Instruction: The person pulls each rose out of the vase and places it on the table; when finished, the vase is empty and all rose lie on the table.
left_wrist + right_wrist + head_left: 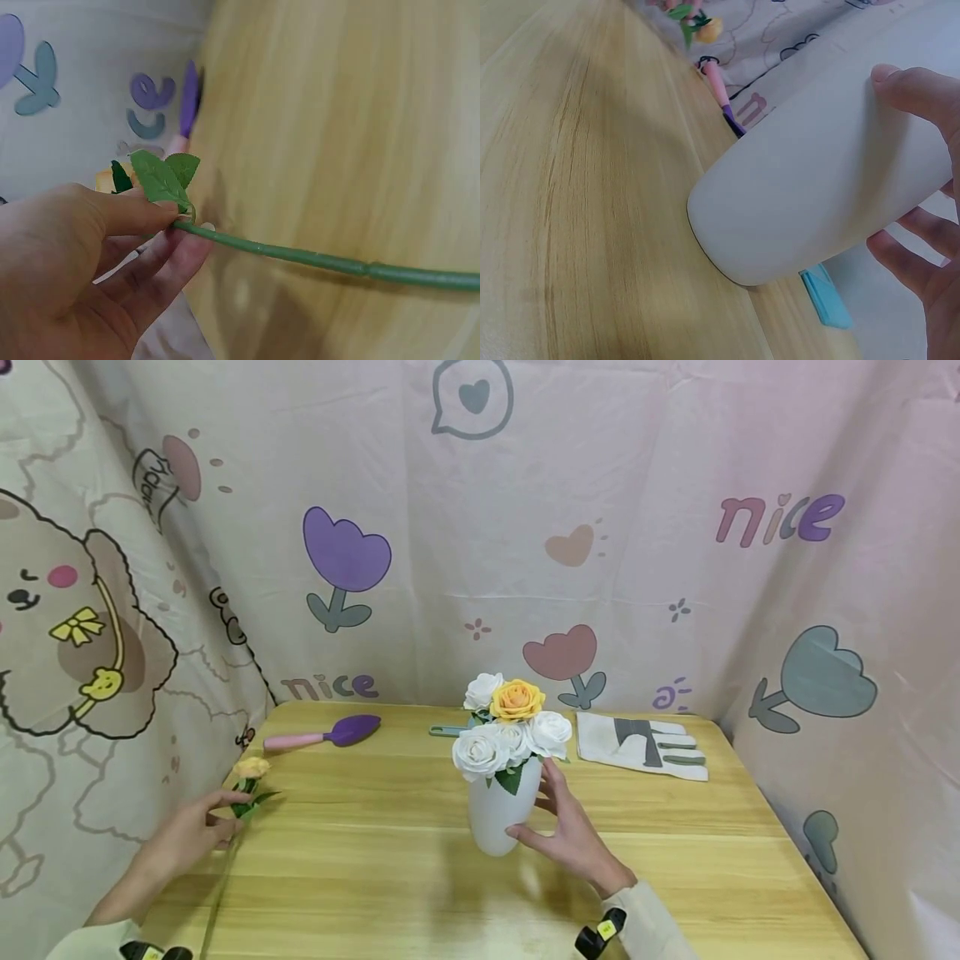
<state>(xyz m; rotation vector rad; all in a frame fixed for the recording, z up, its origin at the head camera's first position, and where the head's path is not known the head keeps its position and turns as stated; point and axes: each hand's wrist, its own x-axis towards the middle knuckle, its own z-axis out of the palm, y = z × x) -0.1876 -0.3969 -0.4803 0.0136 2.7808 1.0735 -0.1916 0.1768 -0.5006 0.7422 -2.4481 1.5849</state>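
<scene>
My left hand (187, 835) pinches the green stem (315, 259) of a yellow artificial rose (252, 767) between thumb and fingers, just below its leaves (161, 178). The long stem runs back toward the near left edge of the table. Around the side of a white vase (495, 814), my right hand (567, 831) has its thumb in front and its fingers behind. White roses (480, 752) and one yellow rose (517, 700) fill the vase's mouth. In the right wrist view the vase's base meets the wooden tabletop.
A trowel (352, 731) with purple blade and pink handle lies at the back left. Behind the vase is a teal-handled tool (446, 732), partly hidden. White and grey gloves (645, 745) lie at the back right. Printed curtains (480, 527) surround the table (360, 827).
</scene>
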